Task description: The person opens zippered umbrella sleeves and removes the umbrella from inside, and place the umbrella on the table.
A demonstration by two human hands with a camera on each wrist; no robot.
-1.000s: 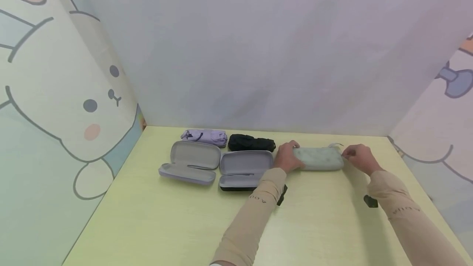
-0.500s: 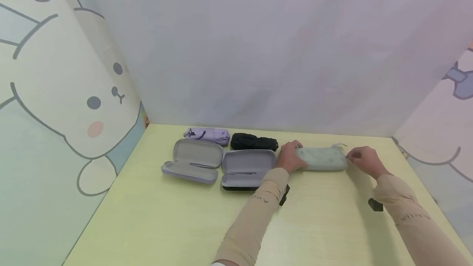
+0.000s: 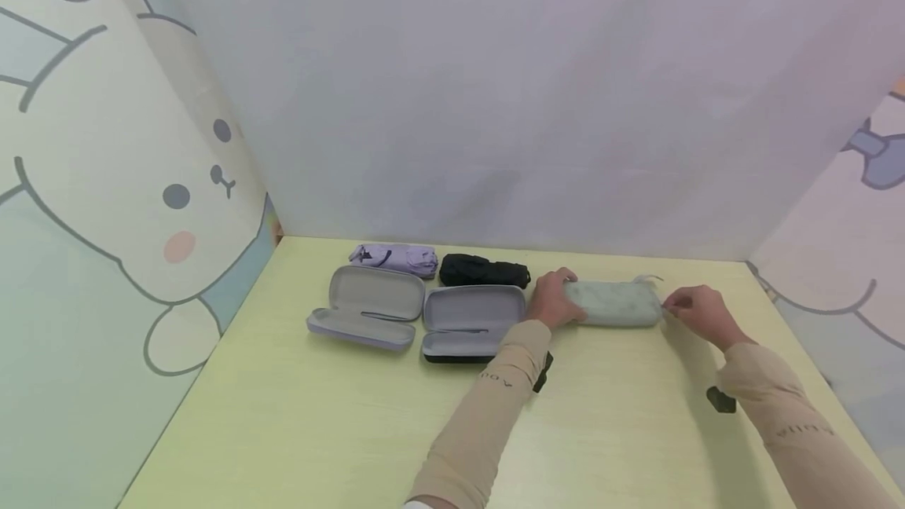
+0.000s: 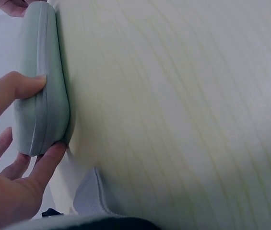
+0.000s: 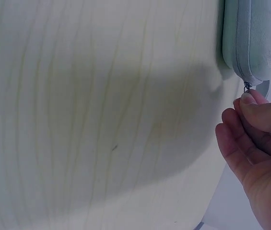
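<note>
A long pale green zippered case [image 3: 615,305] lies at the back right of the table, closed along the part of its seam that shows. My left hand [image 3: 553,302] grips its left end; in the left wrist view the thumb [image 4: 29,86] presses the zip side and the fingers curl round the end. At the opposite end, my right hand [image 3: 700,313] pinches the small zipper pull [image 5: 246,88] between thumb and forefinger, the other fingers loosely bent. A pale strap [image 3: 646,279] sticks out behind the case's right end.
Left of the green case stand two open hard cases, a black one with grey lining [image 3: 475,309] and a lilac one [image 3: 377,294]. Behind them lie a rolled black bundle [image 3: 484,270] and a rolled lilac bundle [image 3: 396,258], like folded umbrellas. A wall [image 3: 509,100] rises behind the table.
My right hand has shifted slightly right and toward me at the case's right end. The left hand keeps its grip, and the case stays in place.
</note>
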